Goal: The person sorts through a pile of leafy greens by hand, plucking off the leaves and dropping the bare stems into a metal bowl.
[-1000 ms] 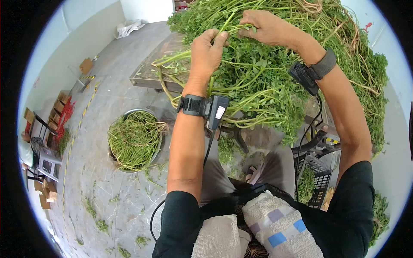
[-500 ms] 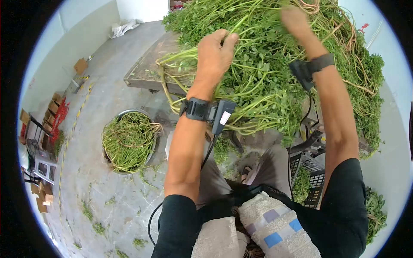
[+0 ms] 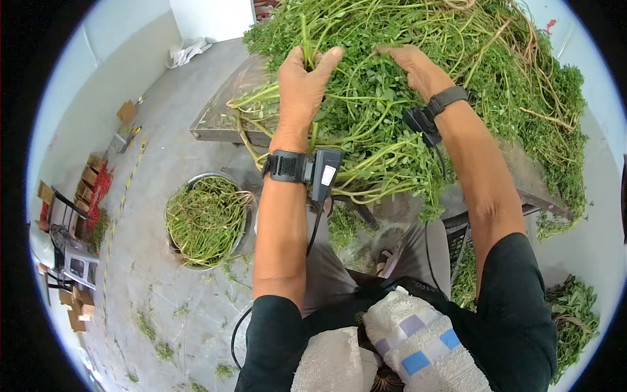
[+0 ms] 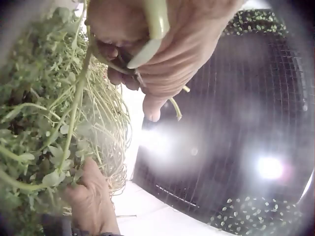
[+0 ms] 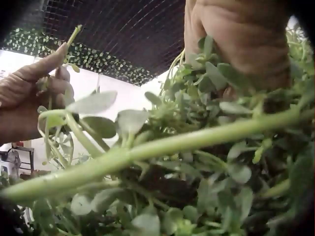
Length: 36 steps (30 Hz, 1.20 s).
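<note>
Upright green stems (image 3: pixel 305 39) rise from the grip of my left hand (image 3: pixel 302 91), held between thumb and curled fingers; the left wrist view shows a thick stem (image 4: pixel 156 19) across that hand (image 4: pixel 172 49). To its right, my right hand (image 3: pixel 418 68) reaches into the leafy pile (image 3: pixel 366 78), its fingers pointing left and apart from the thumb. Leaves hide the fingertips of the right hand (image 5: pixel 241 44) in the right wrist view, where a long stem (image 5: pixel 172 147) crosses in front.
The heap covers much of a wooden table (image 3: pixel 228 91). On the floor at left stands a round metal basin (image 3: pixel 245 228) full of stems. A dark crate (image 3: pixel 459 242) is below the table's right part, with more greens (image 3: pixel 571 313) at lower right. Boxes (image 3: pixel 85 186) sit far left.
The right hand has left the held stems, passed over the pile to the right, and come back left and lower. My left hand shifted right, then back left, still gripping stems, now more upright.
</note>
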{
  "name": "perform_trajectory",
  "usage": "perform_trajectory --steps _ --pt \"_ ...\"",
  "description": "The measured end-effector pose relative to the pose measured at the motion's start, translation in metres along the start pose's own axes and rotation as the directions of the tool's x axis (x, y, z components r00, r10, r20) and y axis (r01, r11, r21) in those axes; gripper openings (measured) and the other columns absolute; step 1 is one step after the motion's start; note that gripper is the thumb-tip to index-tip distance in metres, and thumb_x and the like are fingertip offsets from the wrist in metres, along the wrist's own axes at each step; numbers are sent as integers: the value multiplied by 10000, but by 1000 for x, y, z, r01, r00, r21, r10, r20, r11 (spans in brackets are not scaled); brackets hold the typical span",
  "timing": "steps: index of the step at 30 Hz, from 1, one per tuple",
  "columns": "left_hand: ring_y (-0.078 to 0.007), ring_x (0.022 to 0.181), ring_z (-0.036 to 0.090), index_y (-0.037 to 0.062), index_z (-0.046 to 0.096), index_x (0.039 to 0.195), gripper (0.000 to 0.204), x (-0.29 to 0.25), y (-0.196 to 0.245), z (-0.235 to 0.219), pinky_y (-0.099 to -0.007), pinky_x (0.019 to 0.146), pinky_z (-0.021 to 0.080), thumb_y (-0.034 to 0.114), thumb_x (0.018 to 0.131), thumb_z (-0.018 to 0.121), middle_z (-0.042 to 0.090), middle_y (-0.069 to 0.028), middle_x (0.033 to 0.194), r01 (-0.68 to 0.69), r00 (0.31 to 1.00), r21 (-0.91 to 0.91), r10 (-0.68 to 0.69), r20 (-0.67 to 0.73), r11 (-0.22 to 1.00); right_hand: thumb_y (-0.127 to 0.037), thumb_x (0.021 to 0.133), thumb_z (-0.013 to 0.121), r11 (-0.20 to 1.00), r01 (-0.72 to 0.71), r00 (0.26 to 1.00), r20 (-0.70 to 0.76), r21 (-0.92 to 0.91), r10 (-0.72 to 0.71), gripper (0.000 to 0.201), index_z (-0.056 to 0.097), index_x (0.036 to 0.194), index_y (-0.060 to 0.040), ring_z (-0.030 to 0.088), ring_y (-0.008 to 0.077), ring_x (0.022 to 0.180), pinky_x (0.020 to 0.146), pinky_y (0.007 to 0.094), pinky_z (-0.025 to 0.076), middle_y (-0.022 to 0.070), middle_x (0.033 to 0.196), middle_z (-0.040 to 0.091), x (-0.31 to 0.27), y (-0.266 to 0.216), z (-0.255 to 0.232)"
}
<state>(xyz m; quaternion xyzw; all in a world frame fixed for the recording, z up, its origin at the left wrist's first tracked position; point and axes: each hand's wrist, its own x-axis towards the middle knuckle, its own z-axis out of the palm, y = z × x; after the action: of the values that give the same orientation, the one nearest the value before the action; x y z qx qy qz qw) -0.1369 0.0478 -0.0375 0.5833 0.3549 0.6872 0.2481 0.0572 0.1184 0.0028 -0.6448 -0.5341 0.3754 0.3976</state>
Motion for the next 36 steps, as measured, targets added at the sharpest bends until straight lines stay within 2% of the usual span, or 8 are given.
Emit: perform_trajectory --steps 3,5,7,13,17,20,25,36 --pt "-85 606 449 11 614 759 347 -1 7 -9 -252 566 391 349 813 675 554 7 655 46 997 -44 -49 -51 998 -382 749 716 954 261 954 -186 145 -233 771 406 1271 94 384 359 1233 987 502 329 277 1329 389 -15 -12 4" --pt "-71 608 446 8 640 773 338 2 4 -12 -241 562 380 341 823 664 560 9 653 99 994 -108 -103 -34 989 -318 781 688 917 369 922 68 151 -382 630 462 1272 4 389 336 1229 994 489 327 230 1315 431 5 -22 -13" --pt "-58 610 443 4 667 786 332 3 5 -12 -230 558 370 332 833 654 566 11 652 146 989 -169 -149 -1 975 -326 830 631 598 793 588 -110 -121 -802 406 599 1156 -87 556 220 1053 942 437 389 102 1092 620 -6 -52 -23" --pt "-43 580 389 12 691 905 322 0 2 -1 -210 539 321 325 850 637 527 53 646 55 998 -186 -54 11 981 -218 893 546 300 810 467 -244 503 -850 284 600 1071 -3 570 160 727 614 345 485 53 801 599 -87 -154 -49" --pt "-37 594 387 4 677 950 324 2 -2 -3 -213 541 320 309 841 652 518 62 653 80 996 -161 -84 -15 984 -247 874 565 589 738 673 281 -330 -684 299 632 1012 10 582 165 722 632 328 495 82 815 628 -118 -140 -26" --pt "-37 605 394 -8 664 972 329 2 -1 -4 -212 551 327 290 834 665 518 63 663 27 997 -193 -41 -71 981 -256 874 560 404 890 456 463 -212 -760 301 641 1007 2 558 156 711 646 309 470 72 811 623 -60 -105 -17" --pt "-43 637 420 2 669 960 288 -4 5 -2 -210 588 355 263 839 655 552 50 690 45 992 -136 -28 126 990 -252 864 572 645 714 678 498 -272 -541 269 667 969 -23 492 132 715 641 278 402 46 783 603 -85 -107 -6" --pt "-67 614 509 15 641 893 223 3 5 -9 -216 583 396 224 901 562 670 -74 751 -9 995 -424 -36 -98 905 -268 862 586 449 849 526 358 -277 -772 278 671 993 -38 512 132 650 589 292 426 81 753 627 -73 -92 -34"
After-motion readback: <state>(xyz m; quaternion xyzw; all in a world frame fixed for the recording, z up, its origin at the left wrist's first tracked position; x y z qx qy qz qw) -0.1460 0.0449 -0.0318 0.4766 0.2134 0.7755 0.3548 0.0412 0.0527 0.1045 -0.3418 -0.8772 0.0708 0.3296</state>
